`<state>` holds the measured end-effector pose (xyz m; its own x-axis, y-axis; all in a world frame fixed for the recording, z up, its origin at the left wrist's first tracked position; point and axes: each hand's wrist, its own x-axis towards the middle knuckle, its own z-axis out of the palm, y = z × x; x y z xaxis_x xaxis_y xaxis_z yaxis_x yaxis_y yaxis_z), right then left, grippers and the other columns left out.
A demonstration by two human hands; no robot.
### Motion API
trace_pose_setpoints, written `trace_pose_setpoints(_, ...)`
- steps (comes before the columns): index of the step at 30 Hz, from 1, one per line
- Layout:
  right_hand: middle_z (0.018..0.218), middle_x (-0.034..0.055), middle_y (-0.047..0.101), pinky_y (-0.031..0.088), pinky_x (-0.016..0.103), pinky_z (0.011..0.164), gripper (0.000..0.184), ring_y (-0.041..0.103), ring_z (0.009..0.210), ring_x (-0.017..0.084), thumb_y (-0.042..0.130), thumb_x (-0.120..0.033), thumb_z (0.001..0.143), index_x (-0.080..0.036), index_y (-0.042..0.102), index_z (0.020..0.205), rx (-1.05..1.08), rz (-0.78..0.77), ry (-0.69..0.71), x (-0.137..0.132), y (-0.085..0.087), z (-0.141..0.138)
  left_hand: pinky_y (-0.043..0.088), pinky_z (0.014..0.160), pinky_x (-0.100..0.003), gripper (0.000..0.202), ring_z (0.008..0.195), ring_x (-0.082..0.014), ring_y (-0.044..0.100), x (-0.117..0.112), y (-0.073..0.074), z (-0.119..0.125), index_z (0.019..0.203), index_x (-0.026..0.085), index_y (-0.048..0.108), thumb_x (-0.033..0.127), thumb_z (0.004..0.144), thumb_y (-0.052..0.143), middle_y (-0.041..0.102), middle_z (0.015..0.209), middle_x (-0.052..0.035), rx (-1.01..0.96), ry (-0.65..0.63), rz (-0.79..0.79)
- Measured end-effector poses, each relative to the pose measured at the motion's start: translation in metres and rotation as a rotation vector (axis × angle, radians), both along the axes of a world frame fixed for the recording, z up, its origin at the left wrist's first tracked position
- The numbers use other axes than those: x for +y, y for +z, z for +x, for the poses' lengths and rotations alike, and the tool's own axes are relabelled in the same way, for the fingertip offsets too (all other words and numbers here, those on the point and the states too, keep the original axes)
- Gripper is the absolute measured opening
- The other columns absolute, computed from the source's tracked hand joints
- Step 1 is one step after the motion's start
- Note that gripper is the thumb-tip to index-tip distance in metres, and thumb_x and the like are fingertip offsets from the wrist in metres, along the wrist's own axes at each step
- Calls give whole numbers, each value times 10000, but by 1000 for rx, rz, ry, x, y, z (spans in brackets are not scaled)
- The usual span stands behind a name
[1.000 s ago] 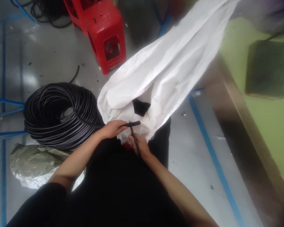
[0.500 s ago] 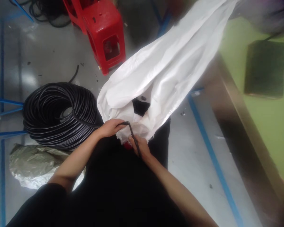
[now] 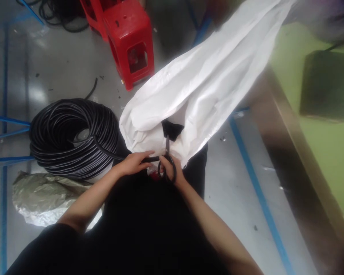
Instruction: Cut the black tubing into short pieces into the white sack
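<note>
My left hand (image 3: 134, 162) is closed on the end of a black hose (image 3: 103, 151) that runs from a big black coil (image 3: 71, 139) on the floor to my lap. My right hand (image 3: 170, 170) grips black scissors (image 3: 166, 164) through their loop handles, blades pointing up toward the open mouth of a white woven sack (image 3: 206, 80). The scissors meet the hose end right beside my left fingers. Dark pieces (image 3: 172, 130) lie inside the sack's mouth. Something small and red (image 3: 154, 175) shows under my hands.
A red plastic stool (image 3: 129, 38) stands on the grey floor beyond the coil. A crumpled greenish plastic sheet (image 3: 43, 194) lies at the left. Blue floor tape (image 3: 263, 198) runs on the right beside a metal-edged green table (image 3: 318, 145) bearing a dark block (image 3: 325, 86).
The short hose stub past my left fingers has gone. My right hand has turned the scissors, so the loop handles now show and the blades point up into the sack's mouth.
</note>
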<state>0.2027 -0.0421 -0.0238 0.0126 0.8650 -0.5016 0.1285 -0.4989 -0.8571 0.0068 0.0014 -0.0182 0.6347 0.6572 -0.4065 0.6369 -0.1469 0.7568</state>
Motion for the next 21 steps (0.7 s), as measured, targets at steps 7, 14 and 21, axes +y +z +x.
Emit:
trace_pose_setpoints(7, 516, -17, 545, 464, 248, 495, 390, 536, 478, 133, 478, -546, 863, -175, 558, 770, 35, -8, -24, 0, -5, 3, 458, 782, -236, 331, 855, -150, 628, 8, 14, -11, 1076, 213, 638, 405, 938, 407, 684, 963, -23, 23, 74, 135)
trace_pose_setpoints(14, 872, 52, 651, 501, 323, 726, 446, 625, 758, 188, 455, -505, 883, -168, 544, 1161, -104, 112, 246, -20, -11, 3, 446, 773, -239, 346, 855, -151, 611, 23, 19, -4, 1058, 196, 635, 411, 942, 390, 673, 966, -24, 13, 143, 215)
trace_pose_setpoints(21, 953, 57, 672, 477, 352, 770, 405, 634, 813, 213, 473, -445, 888, -217, 544, 1214, -263, 101, 360, -19, -8, 2, 442, 755, -239, 329, 844, -153, 607, 21, 22, 5, 1054, 214, 638, 401, 938, 393, 667, 934, -14, 26, 19, 154)
